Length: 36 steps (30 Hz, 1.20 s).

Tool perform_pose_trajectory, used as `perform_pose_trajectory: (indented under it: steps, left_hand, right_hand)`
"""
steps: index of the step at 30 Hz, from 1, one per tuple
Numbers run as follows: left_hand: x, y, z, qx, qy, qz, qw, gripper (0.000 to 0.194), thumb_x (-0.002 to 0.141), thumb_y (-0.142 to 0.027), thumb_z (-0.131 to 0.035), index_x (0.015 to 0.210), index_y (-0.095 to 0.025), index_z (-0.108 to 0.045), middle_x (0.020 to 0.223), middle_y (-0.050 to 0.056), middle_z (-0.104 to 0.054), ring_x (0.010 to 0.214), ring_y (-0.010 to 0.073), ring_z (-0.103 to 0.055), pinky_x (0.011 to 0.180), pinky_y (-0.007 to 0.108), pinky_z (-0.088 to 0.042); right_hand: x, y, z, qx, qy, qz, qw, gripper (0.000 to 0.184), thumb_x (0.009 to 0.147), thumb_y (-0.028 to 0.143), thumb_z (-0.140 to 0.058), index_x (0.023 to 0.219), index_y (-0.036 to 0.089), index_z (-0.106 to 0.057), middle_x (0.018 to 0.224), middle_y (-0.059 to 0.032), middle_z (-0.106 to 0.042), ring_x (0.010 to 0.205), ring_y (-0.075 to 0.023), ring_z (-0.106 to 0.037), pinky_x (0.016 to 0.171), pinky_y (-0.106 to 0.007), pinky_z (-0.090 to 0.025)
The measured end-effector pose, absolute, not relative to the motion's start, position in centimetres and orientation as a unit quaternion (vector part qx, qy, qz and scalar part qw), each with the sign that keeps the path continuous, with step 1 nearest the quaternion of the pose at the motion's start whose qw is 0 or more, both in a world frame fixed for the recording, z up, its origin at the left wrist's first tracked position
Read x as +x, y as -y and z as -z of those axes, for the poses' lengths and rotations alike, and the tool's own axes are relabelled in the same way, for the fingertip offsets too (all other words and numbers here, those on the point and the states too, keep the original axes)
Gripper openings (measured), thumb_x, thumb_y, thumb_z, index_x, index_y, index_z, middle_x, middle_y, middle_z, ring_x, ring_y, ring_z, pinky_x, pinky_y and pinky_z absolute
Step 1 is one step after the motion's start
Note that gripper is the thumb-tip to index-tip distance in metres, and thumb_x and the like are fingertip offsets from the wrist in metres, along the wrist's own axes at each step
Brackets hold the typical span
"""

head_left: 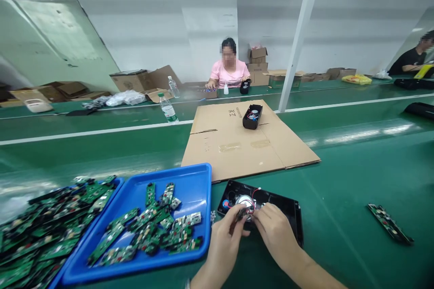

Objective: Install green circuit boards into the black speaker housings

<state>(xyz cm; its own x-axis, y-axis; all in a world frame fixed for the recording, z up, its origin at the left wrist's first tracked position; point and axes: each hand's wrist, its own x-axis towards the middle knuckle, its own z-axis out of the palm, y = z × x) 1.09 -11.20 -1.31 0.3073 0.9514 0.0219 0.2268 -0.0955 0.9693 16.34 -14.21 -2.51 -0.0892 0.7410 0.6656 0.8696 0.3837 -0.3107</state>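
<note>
My left hand (226, 234) is closed, pinching a small dark part (240, 213) whose kind I cannot make out. Right beside it, my right hand (276, 226) has its fingertips pressed together close to that part; what they grip is hidden. Both hands are over a black plastic housing (288, 207) lying on the green table. Inside the housing are a round silvery speaker (244, 200), a blue-and-red round piece (226, 204) and thin red wires. Left of my hands, a blue tray (207, 189) carries several green circuit boards (145, 223).
Another blue tray at far left is heaped with circuit boards (50, 230). A single board (389, 224) lies at right. Ahead is a cardboard sheet (233, 158) bearing a second black housing (252, 116), with a water bottle (168, 109) beside it. A co-worker (228, 72) sits across, another at far right.
</note>
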Motion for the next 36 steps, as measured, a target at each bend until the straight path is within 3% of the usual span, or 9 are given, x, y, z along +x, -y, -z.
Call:
perform_pose_trajectory:
  steps: [6, 14, 19, 21, 24, 26, 28, 31, 36]
  left_hand:
    - [0.6, 11.3, 0.8, 0.659, -0.432, -0.355, 0.503, 0.022, 0.091, -0.035, -0.053, 0.104, -0.025, -0.067, 0.085, 0.001, -0.071, 0.058, 0.017, -0.07, 0.058, 0.025, -0.058]
    - [1.1, 11.4, 1.5, 0.608, -0.422, -0.391, 0.547, 0.021, 0.09, -0.033, -0.055, 0.101, -0.021, -0.066, 0.087, 0.002, -0.071, 0.06, 0.0156, -0.067, 0.053, 0.023, -0.059]
    - [0.9, 10.9, 1.8, 0.594, -0.417, -0.404, 0.557, 0.023, 0.088, -0.033, -0.056, 0.103, -0.019, -0.064, 0.083, 0.002, -0.069, 0.062, 0.0155, -0.066, 0.053, 0.024, -0.061]
    - [0.8, 10.6, 2.0, 0.59, -0.431, -0.41, 0.546, 0.028, 0.086, -0.035, -0.057, 0.108, -0.018, -0.061, 0.082, 0.003, -0.069, 0.065, 0.017, -0.067, 0.054, 0.026, -0.062]
    - [0.8, 10.3, 2.6, 0.597, -0.443, -0.423, 0.517, 0.03, 0.085, -0.037, -0.057, 0.109, -0.018, -0.059, 0.082, 0.004, -0.07, 0.068, 0.0186, -0.069, 0.055, 0.028, -0.062]
    - [0.8, 10.3, 3.2, 0.622, -0.443, -0.426, 0.485, 0.026, 0.085, -0.037, -0.055, 0.103, -0.019, -0.06, 0.082, 0.003, -0.07, 0.069, 0.0184, -0.069, 0.057, 0.029, -0.062]
    - [0.7, 10.3, 3.7, 0.652, -0.446, -0.428, 0.44, 0.022, 0.086, -0.037, -0.053, 0.099, -0.021, -0.06, 0.081, 0.002, -0.069, 0.067, 0.0177, -0.068, 0.058, 0.029, -0.062]
    - [0.5, 10.4, 4.0, 0.669, -0.463, -0.44, 0.381, 0.018, 0.087, -0.035, -0.052, 0.096, -0.022, -0.059, 0.075, 0.0, -0.068, 0.061, 0.0165, -0.067, 0.055, 0.027, -0.059]
    - [0.5, 10.3, 3.4, 0.657, -0.493, -0.463, 0.333, 0.013, 0.084, -0.033, -0.054, 0.089, -0.022, -0.057, 0.064, -0.002, -0.066, 0.051, 0.0158, -0.065, 0.045, 0.024, -0.053]
  right_hand:
    - [16.8, 13.9, 2.9, -0.557, 0.742, 0.045, 0.37, 0.025, 0.1, 0.018, -0.034, 0.102, 0.017, -0.059, 0.072, -0.0021, -0.06, 0.064, -0.0163, -0.053, 0.058, -0.027, -0.041]
    - [16.6, 13.6, 3.3, -0.555, 0.752, 0.1, 0.34, 0.025, 0.097, 0.014, -0.035, 0.087, 0.017, -0.059, 0.066, -0.0029, -0.056, 0.064, -0.0184, -0.049, 0.055, -0.029, -0.038]
    - [16.7, 13.4, 3.0, -0.568, 0.755, 0.079, 0.318, 0.026, 0.097, 0.02, -0.038, 0.081, 0.018, -0.058, 0.071, -0.004, -0.059, 0.069, -0.0189, -0.052, 0.059, -0.03, -0.044]
    - [17.0, 13.2, 2.6, -0.591, 0.745, 0.093, 0.296, 0.021, 0.096, 0.03, -0.044, 0.09, 0.018, -0.061, 0.098, -0.0095, -0.064, 0.09, -0.0238, -0.056, 0.071, -0.035, -0.049]
    - [17.6, 12.8, 2.6, -0.629, 0.728, 0.138, 0.237, 0.031, 0.091, 0.045, -0.052, 0.102, 0.017, -0.061, 0.136, -0.0142, -0.049, 0.124, -0.0357, -0.042, 0.092, -0.054, -0.044]
    - [18.2, 12.6, 3.0, -0.632, 0.735, 0.141, 0.202, 0.035, 0.091, 0.048, -0.052, 0.104, 0.016, -0.062, 0.138, -0.0137, -0.049, 0.127, -0.0379, -0.04, 0.096, -0.062, -0.038]
    - [18.8, 12.5, 3.4, -0.625, 0.745, 0.126, 0.197, 0.036, 0.094, 0.047, -0.048, 0.108, 0.017, -0.062, 0.129, -0.0123, -0.057, 0.12, -0.0364, -0.047, 0.095, -0.065, -0.037]
    - [19.5, 12.8, 3.2, -0.608, 0.747, 0.081, 0.256, 0.029, 0.098, 0.038, -0.043, 0.108, 0.018, -0.061, 0.115, -0.0101, -0.064, 0.108, -0.0295, -0.055, 0.091, -0.055, -0.044]
    - [19.4, 14.1, 1.5, -0.567, 0.723, -0.038, 0.393, 0.024, 0.098, 0.018, -0.036, 0.086, 0.02, -0.057, 0.086, -0.0048, -0.062, 0.083, -0.0178, -0.057, 0.071, -0.031, -0.05]
